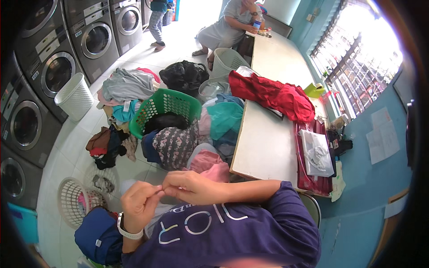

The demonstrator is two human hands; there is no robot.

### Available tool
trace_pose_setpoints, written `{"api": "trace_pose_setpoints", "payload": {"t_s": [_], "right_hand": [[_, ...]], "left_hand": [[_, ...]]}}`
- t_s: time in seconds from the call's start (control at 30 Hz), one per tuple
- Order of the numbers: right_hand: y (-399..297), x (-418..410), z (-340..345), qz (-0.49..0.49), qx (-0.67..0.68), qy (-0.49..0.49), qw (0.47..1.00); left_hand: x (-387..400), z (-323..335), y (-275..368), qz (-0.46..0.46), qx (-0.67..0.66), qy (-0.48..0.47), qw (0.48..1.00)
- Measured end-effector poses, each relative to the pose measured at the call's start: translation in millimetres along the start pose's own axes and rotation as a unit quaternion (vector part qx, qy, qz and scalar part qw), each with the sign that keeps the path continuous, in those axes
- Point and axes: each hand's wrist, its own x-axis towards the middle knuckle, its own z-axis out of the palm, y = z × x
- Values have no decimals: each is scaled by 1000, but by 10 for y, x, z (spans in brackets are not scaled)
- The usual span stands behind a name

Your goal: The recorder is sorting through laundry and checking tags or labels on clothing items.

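Note:
My left hand, with a white-strapped watch at the wrist, is raised in front of my chest. Its thumb and fingertips meet those of my right hand. Whether something small is pinched between them is too fine to make out. Just beyond my hands lies a pink cloth, nearest to the right one. Past it, a floral garment hangs from a green perforated laundry basket that also holds dark cloth. A teal cloth rests on the heap to the right.
Clothes piles cover floor tiles near dryers. White baskets and a blue bundle stand left. A long table on the right bears red cloth. Beyond, one person sits and another stands.

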Motion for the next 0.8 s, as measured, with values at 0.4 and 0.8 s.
{"api": "trace_pose_setpoints", "payload": {"t_s": [0.4,0.8], "right_hand": [[-18,116,-52,66,22,-78,995],[28,169,-913,4,-141,41,989]], "left_hand": [[42,18,-198,-84,-279,247,924],[357,284,-200,-94,-294,89,947]]}}
